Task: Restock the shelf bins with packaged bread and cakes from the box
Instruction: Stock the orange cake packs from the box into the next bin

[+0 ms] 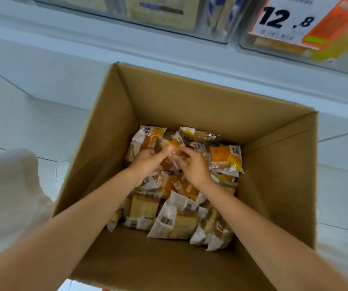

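I am looking straight down into an open cardboard box [190,97] that stands on a pale tiled floor [11,122]. Both my bare arms reach into it from the 6 o'clock edge of the view. The bottom of the box is covered with wrapped bread and cakes, packets in white and orange film lying loosely on one another, some flat and some tilted.

My left hand [146,164] and my right hand [194,166] meet near the middle of the heap, fingers toward each other. Between them is one packet [170,148] in clear and orange film; the fingertips of both hands touch it, and the grip of each hand is curled closed on it. The frame is blurred there, so I cannot tell whether the packet is lifted off the pile or lying on it.

At 3 o'clock from the hands lies an orange packet with white ends [225,158], close to the right wall of the box. At 6 o'clock from the hands, pale sponge cake packets [175,221] lie in a row along the near side.

Beyond the box, at 12 o'clock, a white shelf front [127,51] runs across the view with clear bins [160,15] above it. At 1 o'clock a price sign [288,17] reads 12.8, fixed on a bin holding yellowish goods. A pale cloth [7,196] shows at 9 o'clock.
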A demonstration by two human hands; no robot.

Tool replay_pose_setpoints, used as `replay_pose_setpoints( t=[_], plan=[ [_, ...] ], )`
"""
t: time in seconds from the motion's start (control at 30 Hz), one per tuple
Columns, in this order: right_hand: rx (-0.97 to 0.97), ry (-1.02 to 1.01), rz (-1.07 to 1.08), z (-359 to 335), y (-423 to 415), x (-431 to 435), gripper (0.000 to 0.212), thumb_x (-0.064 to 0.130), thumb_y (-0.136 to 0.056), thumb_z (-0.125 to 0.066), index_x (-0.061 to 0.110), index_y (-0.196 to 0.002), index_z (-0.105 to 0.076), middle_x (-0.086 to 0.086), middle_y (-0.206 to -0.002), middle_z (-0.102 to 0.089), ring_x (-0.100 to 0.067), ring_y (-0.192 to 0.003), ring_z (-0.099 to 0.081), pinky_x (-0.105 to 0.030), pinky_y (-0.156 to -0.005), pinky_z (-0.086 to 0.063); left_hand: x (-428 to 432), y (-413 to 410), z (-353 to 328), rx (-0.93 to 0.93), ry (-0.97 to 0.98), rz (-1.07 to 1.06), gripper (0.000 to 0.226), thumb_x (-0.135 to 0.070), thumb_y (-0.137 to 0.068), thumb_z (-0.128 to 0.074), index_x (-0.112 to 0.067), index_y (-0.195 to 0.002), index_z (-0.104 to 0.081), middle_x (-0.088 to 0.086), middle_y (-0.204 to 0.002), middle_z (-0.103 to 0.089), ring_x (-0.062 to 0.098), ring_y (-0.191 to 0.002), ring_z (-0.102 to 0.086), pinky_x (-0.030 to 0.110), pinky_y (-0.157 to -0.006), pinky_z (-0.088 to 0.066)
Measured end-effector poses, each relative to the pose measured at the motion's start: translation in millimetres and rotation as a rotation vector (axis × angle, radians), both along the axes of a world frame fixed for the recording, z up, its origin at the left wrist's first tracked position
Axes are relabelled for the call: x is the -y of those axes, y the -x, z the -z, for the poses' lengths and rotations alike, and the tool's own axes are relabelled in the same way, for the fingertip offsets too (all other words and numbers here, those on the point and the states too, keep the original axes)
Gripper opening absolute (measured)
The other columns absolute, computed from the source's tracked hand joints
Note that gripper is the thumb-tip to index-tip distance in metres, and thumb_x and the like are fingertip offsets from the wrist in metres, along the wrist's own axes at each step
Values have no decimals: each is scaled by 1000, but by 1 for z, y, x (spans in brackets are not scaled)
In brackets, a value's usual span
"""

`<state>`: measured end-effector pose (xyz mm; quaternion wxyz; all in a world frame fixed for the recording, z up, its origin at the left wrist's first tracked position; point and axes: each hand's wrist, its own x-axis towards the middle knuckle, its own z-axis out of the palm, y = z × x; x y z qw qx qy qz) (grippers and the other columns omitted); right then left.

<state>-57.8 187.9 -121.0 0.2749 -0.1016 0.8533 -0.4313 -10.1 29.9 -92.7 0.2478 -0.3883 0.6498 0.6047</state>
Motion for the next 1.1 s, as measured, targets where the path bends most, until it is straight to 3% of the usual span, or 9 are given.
replay_pose_setpoints(
  t=[0.1, 0.2, 0.43, 0.57, 0.7, 0.83, 0.93, 1.03, 1.1],
  plan=[
    [98, 113, -164, -19, -12, -12, 34, 34, -92, -65, 19, -123, -65, 13, -115, -61, 2, -106, -55, -14, -93, -44, -15, 4, -3, 3, -97, -144, 33, -39, -90, -68, -14, -111, -60, 1, -97, -67, 17, -90, -65, 32, -81, -54],
    [-78, -93, -28, -14, 10, -33, 36, 27, -94, -61, 19, -129, -61, 3, -134, -56, -12, -124, -50, -27, -103, -41, -11, -3, -2, -33, -38, -208, 4, -20, -99, -56, -17, -98, -56, 3, -88, -60, 20, -89, -63, 32, -75, -49],
    [-385, -534, -313, 28, 75, -31, 61, 28, -91, -66, 13, -144, -39, -10, -145, -45, -30, -135, -39, -41, -111, -31, 12, -17, -3, -115, -14, -274, 19, -38, -99, -55, -24, -111, -61, 0, -104, -67, 17, -94, -61, 33, -81, -47],
    [-638, -819, -400, 54, 77, -23, 32, 17, -91, -60, 14, -123, -57, -10, -124, -51, -29, -120, -44, -40, -103, -32, 23, -23, 1, -116, -43, -258, 24, -43, -99, -51, -26, -111, -63, 2, -112, -71, 20, -106, -65, 37, -96, -48],
    [-595, -610, -338, 40, 66, -25, 11, 8, -93, -55, 13, -103, -57, -9, -105, -61, -28, -101, -56, -37, -84, -42, 21, -21, -5, -127, -21, -263, 20, -38, -103, -45, -25, -113, -56, -5, -97, -66, 4, -80, -60, 19, -60, -45],
    [-451, -291, -80, -24, 49, -28, 5, 23, -98, -54, 18, -97, -54, 6, -85, -60, -10, -75, -57, -26, -60, -41, 19, -18, -5, -103, 10, -284, 43, -48, -100, -45, -24, -135, -48, 2, -128, -62, 20, -112, -61, 36, -87, -51],
    [-162, 108, 201, -74, 36, -25, 11, 20, -94, -61, 17, -102, -55, 8, -93, -62, 3, -83, -58, -14, -71, -46, 11, -14, -17, -112, -104, -366, 54, -58, -97, -44, -31, -143, -41, 3, -132, -62, 25, -117, -61, 51, -100, -49],
    [187, 345, 358, -104, 18, -19, 33, 18, -93, -64, 19, -121, -46, 1, -99, -67, -10, -81, -65, -28, -75, -56, -8, -10, -47, -174, -298, -312, 66, -73, -86, -40, -30, -135, -52, 3, -122, -69, 24, -113, -66, 48, -99, -51],
    [225, 217, 343, -111, 9, -17, 38, 20, -94, -63, 18, -124, -40, -9, -107, -65, -15, -74, -63, -32, -69, -57, -18, -13, -67, -235, -403, -230, 81, -77, -72, -60, -27, -135, -53, 5, -122, -70, 26, -113, -66, 50, -101, -49]
  ],
)
